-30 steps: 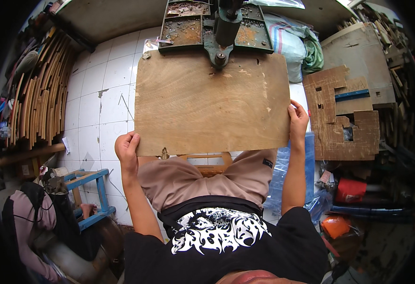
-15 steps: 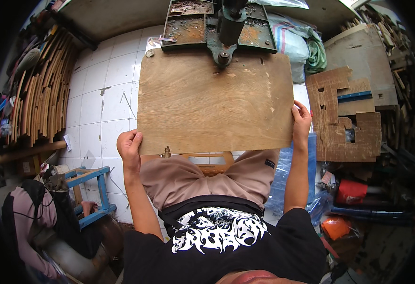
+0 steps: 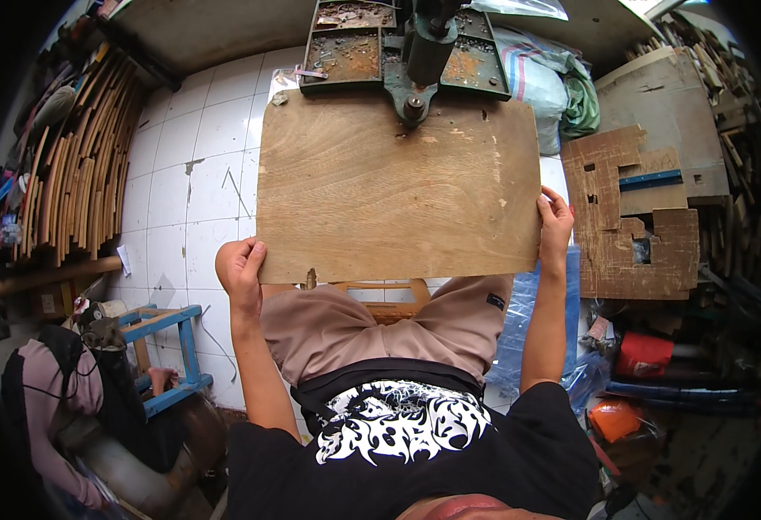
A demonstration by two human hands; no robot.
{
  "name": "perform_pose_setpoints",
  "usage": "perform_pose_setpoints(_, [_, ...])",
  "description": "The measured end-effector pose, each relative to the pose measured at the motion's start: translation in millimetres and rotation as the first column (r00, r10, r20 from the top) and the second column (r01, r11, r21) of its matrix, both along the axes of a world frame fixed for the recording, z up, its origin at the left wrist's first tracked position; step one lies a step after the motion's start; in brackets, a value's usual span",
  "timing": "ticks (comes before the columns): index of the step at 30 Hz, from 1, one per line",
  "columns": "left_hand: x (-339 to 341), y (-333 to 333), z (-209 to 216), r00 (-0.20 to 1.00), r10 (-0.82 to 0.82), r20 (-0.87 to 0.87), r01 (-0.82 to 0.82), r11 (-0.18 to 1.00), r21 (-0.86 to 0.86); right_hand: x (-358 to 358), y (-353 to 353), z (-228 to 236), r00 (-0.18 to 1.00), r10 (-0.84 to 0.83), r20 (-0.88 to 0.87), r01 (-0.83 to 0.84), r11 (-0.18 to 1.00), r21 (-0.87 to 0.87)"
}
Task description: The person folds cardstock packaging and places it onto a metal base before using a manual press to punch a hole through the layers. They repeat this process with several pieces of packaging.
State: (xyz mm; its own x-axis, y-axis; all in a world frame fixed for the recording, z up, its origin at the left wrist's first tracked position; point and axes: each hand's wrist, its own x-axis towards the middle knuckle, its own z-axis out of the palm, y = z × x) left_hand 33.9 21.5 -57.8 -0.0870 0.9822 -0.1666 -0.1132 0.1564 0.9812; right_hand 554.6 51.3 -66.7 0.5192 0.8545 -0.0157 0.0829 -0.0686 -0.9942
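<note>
Board (image 3: 389,199) chipped; floor (image 3: 160,204) white-tiled; planks (image 3: 77,165) stacked left.

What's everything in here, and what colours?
board: one, brown, middle
machine: one, dark green, top middle
tray: one, rusty dark green, beside machine
sack: one, striped white, right of tray
cut board: one, brown, right
bar: one, blue, in cut board's gap
wood strips: many, brown, left
wood scraps: many, brown, upper right
plastic: count unclear, blue, right of trousers
red thing: one, red, lower right
orange bundle: one, orange, lower right
frame: one, blue, lower left
tiles: many, white, floor
shirt: one, black and white, bottom
trousers: one pair, pinkish brown, lower middle
left hand: one, bare, fingers on board's left edge
right hand: one, bare, fingers on board's right edge
</note>
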Motion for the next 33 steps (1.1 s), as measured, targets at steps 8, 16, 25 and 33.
perform_pose_setpoints(8, [-6, 0, -5, 1.0, -0.021, 0.006, 0.021, 1.0, -0.001, 2, 0, 1, 0.999, 0.038, -0.003, -0.038, 0.999, -0.013])
perform_pose_setpoints(16, [-16, 3, -5, 0.984, -0.031, 0.173, 0.043, 0.997, -0.063, 25, -6, -1, 0.995, 0.095, 0.024, -0.092, 0.992, -0.09])
perform_pose_setpoints(25, [-64, -1, -75, 0.369, 0.159, -0.916, -0.144, 0.983, 0.112, 84, -61, -67, 0.864, -0.199, -0.462, 0.152, 0.979, -0.137])
perform_pose_setpoints(33, [-86, 48, -61, 0.417, -0.271, -0.868, -0.144, 0.923, -0.357, 34, -73, -142, 0.928, -0.249, -0.277, 0.186, 0.954, -0.236])
